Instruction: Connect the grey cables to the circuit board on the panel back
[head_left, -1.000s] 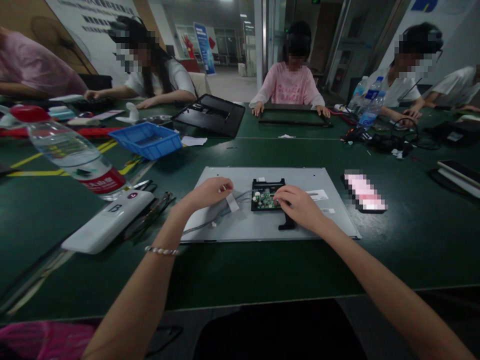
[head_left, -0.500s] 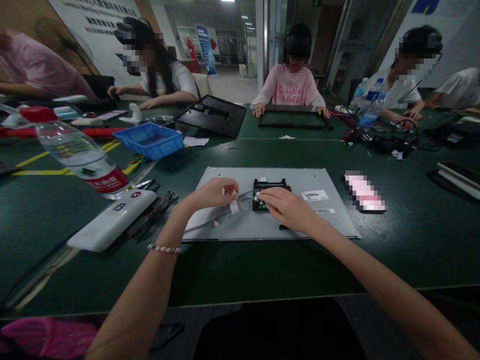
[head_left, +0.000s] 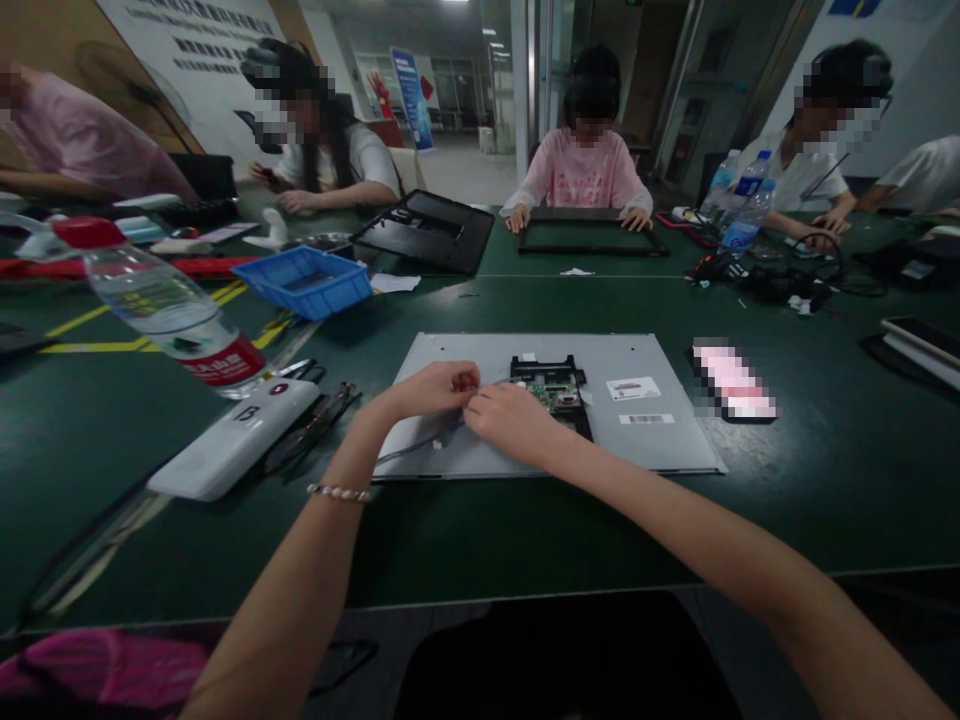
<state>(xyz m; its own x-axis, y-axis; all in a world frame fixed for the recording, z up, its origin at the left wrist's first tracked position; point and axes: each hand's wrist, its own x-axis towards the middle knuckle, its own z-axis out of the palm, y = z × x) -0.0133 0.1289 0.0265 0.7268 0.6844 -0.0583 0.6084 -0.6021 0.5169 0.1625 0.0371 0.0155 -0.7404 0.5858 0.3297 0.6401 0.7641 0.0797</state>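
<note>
Your left hand (head_left: 441, 388) and right hand (head_left: 514, 424) are together at the cable (head_left: 406, 451); can't tell if either grips it. It trails left, toward you. Circuit board (head_left: 543, 398) sits mid-way on the grey panel (head_left: 637, 446), rightward, right hand nearer.

You wear a pale beaded bracelet (head_left: 339, 493) at eight o'clock and black clothing (head_left: 562, 660) between five and six.
</note>
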